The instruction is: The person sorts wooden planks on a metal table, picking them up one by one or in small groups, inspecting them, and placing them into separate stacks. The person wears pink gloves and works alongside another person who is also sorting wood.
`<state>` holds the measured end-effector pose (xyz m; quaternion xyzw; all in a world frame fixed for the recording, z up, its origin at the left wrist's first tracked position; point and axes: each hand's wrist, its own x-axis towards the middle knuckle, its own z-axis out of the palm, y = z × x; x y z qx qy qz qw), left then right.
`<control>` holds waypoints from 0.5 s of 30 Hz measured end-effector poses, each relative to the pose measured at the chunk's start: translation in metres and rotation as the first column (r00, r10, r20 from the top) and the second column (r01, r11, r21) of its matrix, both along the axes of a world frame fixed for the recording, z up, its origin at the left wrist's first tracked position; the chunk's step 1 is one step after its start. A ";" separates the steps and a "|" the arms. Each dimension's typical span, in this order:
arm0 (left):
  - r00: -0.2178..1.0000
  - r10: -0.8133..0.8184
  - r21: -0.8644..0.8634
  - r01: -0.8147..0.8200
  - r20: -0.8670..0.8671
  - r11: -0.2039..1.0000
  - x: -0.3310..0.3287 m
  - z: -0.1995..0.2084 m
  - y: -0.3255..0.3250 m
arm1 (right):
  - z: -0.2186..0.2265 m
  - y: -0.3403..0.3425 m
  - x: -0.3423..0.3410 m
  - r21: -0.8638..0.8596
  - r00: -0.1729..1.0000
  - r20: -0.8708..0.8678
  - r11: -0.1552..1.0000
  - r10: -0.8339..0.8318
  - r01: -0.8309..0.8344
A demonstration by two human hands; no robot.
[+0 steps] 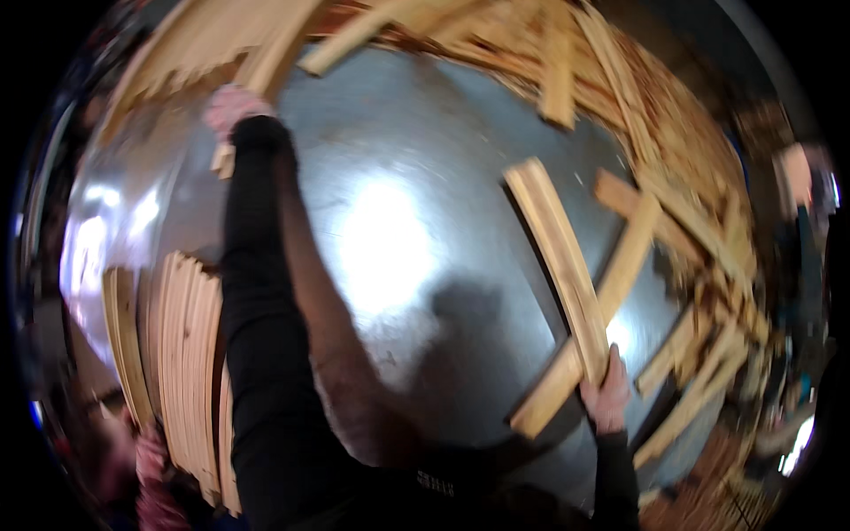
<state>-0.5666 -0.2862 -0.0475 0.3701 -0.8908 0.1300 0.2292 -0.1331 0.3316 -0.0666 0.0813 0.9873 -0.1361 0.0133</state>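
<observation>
At the far left of the metal table, my left hand point(237, 108) is closed on a wooden slat point(282, 49), whose ends show above and below the fingers. The hand is a little blurred. My right hand point(608, 394) grips the near end of a wooden board point(558, 252), which slants away to the upper left over the table. Under that board crosses another loose slat point(542, 398), touching or nearly touching it. Both my arms wear dark sleeves.
The shiny metal table point(469, 115) spreads between my hands. Heaped slats and offcuts point(673, 115) line its far and right edges. Slats stand stacked in a row point(188, 354) at the left. Beside them, another person's hand point(150, 451) holds a slat point(127, 345).
</observation>
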 end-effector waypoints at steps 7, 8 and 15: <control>0.540 -0.720 0.853 0.503 -0.436 -0.140 0.224 -0.006 0.245 | 0.056 -0.022 0.005 -0.174 0.967 0.155 0.957 -0.204 0.230; 0.543 -0.654 0.846 0.253 -0.526 -0.470 0.283 -0.010 0.292 | 0.056 -0.027 0.025 -0.249 0.955 0.123 0.923 -0.270 0.293; 0.813 -0.437 0.736 -0.016 -0.385 -0.677 0.444 0.000 0.360 | 0.092 -0.065 -0.001 -0.392 0.874 -0.059 0.816 -0.482 0.424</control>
